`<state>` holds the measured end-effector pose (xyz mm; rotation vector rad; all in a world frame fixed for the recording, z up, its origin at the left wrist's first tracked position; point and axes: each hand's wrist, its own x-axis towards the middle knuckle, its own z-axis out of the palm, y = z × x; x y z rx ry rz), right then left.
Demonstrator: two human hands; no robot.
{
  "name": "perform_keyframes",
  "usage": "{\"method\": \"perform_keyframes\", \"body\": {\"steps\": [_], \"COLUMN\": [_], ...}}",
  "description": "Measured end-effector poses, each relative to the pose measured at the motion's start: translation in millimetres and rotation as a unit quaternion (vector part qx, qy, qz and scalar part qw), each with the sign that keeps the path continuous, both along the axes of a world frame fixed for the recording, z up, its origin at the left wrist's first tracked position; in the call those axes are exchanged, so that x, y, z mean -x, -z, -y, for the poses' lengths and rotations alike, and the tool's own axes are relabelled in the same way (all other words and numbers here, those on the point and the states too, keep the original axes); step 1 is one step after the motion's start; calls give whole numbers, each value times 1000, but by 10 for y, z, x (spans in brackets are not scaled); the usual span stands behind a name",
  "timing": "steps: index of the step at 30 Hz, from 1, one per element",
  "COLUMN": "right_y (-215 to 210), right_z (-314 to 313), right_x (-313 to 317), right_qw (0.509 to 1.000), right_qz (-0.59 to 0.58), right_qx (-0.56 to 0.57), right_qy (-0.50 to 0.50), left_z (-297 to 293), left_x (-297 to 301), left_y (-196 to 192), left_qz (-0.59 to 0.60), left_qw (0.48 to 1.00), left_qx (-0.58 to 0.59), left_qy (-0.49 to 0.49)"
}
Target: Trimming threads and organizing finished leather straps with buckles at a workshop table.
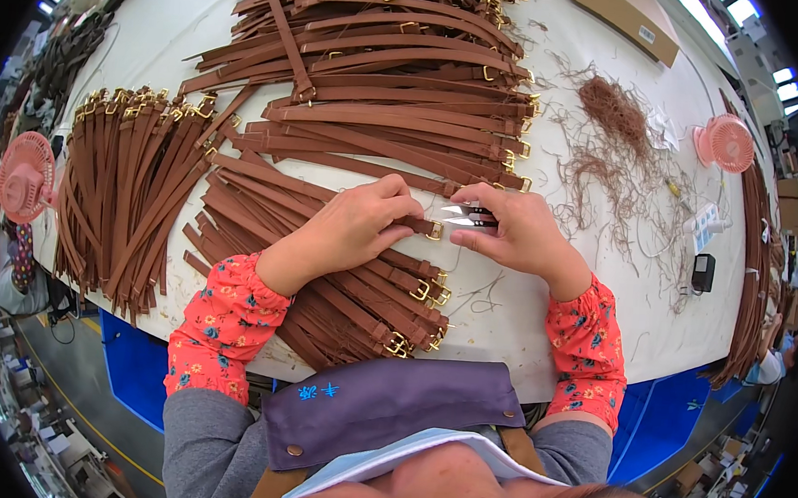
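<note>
My left hand (350, 225) pinches a brown strap (413, 223) close to its gold buckle (434, 230), thumb and fingers pressed together on it. Opposite, my right hand (519, 231) grips a pair of thread snips (481, 218) with dark handles. Their silver blades point left at the buckle end, a small distance from it; whether a thread lies between them is too fine to tell. Below my left hand lies a fanned bundle of similar straps (359, 292), buckles to the right. A larger heap of brown straps (401, 92) spreads over the far side.
More straps (120, 197) stand in a bundle at the left. A tangle of brown thread scraps (615, 114) lies on the white table (541, 338) at right. Pink fans (726, 142) stand at both sides, with a cardboard box (623, 19) at the back and a black adapter (704, 272).
</note>
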<state>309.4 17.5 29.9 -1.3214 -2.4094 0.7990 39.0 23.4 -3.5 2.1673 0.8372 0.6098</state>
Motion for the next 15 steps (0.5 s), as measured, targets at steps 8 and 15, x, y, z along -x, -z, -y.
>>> {"method": "perform_keyframes", "body": {"steps": [8, 15], "right_y": [28, 31], "right_z": [16, -28], "right_x": [88, 201], "right_qw": [986, 962], "right_qz": [11, 17], "right_qx": [-153, -245], "right_qy": [-59, -122], "left_z": [-25, -67], "left_x": [35, 81], "left_y": [2, 25], "left_qz": [-15, 18], "left_qw": [999, 999], "left_qx": [-38, 37], "left_qy": [-28, 23]}}
